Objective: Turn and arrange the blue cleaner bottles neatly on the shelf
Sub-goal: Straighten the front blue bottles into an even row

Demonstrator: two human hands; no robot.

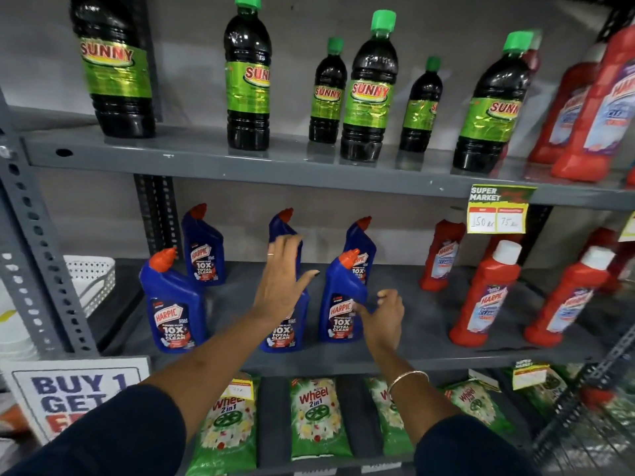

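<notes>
Several blue Harpic cleaner bottles with orange caps stand upright on the middle grey shelf (429, 324), labels facing me. Front row: a left bottle (173, 314), a middle bottle (285, 333) mostly hidden behind my left hand, and a right bottle (342, 304). Back row: bottles at the left (204, 249), middle (283, 226) and right (360, 245). My left hand (283, 280) hovers open with spread fingers in front of the middle bottles, holding nothing. My right hand (383, 314) is beside the front right bottle, fingers curled loosely, thumb touching or just off its side.
Red Harpic bottles (488, 293) stand on the same shelf to the right. Dark Sunny bottles (369, 87) line the upper shelf. Green Wheel packets (316, 417) lie on the lower shelf. A white perforated basket (91, 280) and a "Buy 1 Get" sign (75, 396) sit at left.
</notes>
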